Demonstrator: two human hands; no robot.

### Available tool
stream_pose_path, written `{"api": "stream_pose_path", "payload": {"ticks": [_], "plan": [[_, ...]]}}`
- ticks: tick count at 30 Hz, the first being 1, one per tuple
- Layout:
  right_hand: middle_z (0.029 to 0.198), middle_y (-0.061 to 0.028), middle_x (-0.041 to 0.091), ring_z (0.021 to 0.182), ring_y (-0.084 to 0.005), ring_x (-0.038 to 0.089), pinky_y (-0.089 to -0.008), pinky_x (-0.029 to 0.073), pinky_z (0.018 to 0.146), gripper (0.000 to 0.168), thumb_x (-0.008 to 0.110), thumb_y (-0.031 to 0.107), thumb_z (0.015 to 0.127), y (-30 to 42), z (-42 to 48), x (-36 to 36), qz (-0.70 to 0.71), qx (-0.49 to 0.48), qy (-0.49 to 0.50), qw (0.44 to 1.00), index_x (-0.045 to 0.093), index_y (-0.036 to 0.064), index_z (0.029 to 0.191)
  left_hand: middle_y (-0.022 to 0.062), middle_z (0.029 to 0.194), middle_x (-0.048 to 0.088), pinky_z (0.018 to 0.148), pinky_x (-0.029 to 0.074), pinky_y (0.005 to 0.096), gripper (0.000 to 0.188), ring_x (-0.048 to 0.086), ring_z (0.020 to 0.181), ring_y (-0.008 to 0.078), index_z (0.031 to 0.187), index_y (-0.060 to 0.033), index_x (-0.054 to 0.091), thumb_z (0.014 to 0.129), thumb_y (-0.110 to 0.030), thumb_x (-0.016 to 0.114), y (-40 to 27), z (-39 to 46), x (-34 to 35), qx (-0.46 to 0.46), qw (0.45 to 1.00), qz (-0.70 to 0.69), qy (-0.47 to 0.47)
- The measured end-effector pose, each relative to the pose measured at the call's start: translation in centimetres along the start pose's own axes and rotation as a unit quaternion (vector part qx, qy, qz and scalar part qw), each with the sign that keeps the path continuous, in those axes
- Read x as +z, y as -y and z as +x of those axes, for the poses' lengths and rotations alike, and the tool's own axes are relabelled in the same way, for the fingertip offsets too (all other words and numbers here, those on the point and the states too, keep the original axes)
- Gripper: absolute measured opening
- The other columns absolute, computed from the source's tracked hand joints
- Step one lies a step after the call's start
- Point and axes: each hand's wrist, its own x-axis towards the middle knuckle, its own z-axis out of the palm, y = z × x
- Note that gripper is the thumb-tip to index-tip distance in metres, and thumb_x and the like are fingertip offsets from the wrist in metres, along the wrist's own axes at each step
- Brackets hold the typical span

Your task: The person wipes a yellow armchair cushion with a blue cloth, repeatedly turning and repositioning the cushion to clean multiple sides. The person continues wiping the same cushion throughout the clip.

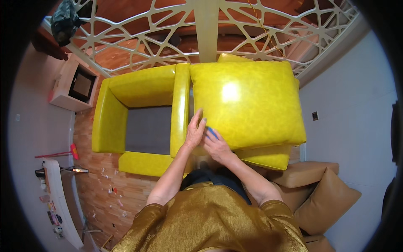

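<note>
A large yellow leather-look cushion [252, 104] lies in front of me, bright with a ceiling reflection. Its lower left corner is beside my hands. My left hand [194, 131] is held upright next to that corner, thumb and fingers apart, with nothing visible in it. Close on its right, my right hand [216, 147] grips a small blue object [212, 133], mostly hidden by the fingers and slightly blurred. Left of the hands stands a yellow armchair frame [179, 110] with a bare dark grey seat base [148, 130]. Whether either hand touches the cushion, I cannot tell.
More yellow upholstered pieces [267, 157] lie under the cushion. Brown cushions [327, 201] are stacked at right. A white lattice partition [206, 31] closes the far side. Scraps litter the wood floor [104, 192] near a red-headed broom [74, 151]. A narrow white table [59, 201] holds small items.
</note>
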Motion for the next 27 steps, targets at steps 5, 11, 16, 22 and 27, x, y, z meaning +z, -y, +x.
{"api": "stream_pose_path", "payload": {"ticks": [5,11,16,22,27], "plan": [[0.145,-0.0168,0.053,0.14,-0.0355,0.045,-0.0513,0.032,0.117,0.04,0.056,0.011,0.09,-5.0,4.8,-2.6,-0.034,0.161,-0.104,0.981,0.061,0.004,0.129,0.0229,0.157,0.038,0.12,0.03,0.0405,0.063,0.037,0.145,0.0352,0.151,-0.0006,0.04,0.103,-0.04,0.053,0.1,-1.6,0.2,0.011,0.995,0.089,-0.035],[0.15,-0.0167,0.05,0.142,-0.0349,0.044,-0.0494,0.029,0.117,0.047,0.053,0.01,0.092,-2.8,-0.7,-2.6,0.005,0.155,-0.079,0.985,0.057,0.005,0.139,0.0233,0.164,0.023,0.122,0.023,0.0424,0.066,0.024,0.152,0.0379,0.155,-0.0029,0.034,0.104,-0.041,0.049,0.4,-3.6,1.8,0.011,0.985,0.169,-0.004],[0.151,-0.0157,0.05,0.143,-0.0347,0.042,-0.0489,0.029,0.118,0.047,0.053,0.012,0.092,-0.7,-4.1,-1.7,-0.003,0.09,-0.036,0.995,0.057,0.005,0.139,0.0246,0.167,0.01,0.125,0.007,0.0491,0.078,0.008,0.156,0.0385,0.161,-0.0029,0.016,0.104,-0.049,0.043,1.1,-4.7,2.5,0.01,0.972,0.23,0.046],[0.147,-0.0209,0.051,0.142,-0.0383,0.042,-0.0526,0.026,0.119,0.046,0.05,0.005,0.089,-9.4,7.5,-1.1,-0.004,0.137,-0.07,0.988,0.058,0.001,0.134,0.0238,0.168,0.007,0.125,0.005,0.0497,0.08,0.006,0.156,0.0384,0.161,-0.0017,0.014,0.104,-0.053,0.037,1.6,-5.1,2.9,0.019,0.959,0.28,0.039],[0.143,-0.0227,0.054,0.139,-0.0399,0.045,-0.0533,0.027,0.118,0.043,0.049,0.004,0.089,-13.6,11.7,0.8,-0.026,0.162,-0.101,0.981,0.059,-0.001,0.13,0.0226,0.168,0.003,0.125,0.004,0.048,0.082,0.002,0.156,0.0375,0.162,-0.0022,0.008,0.104,-0.054,0.035,0.5,-4.6,2.3,0.007,0.955,0.288,0.069]]}}
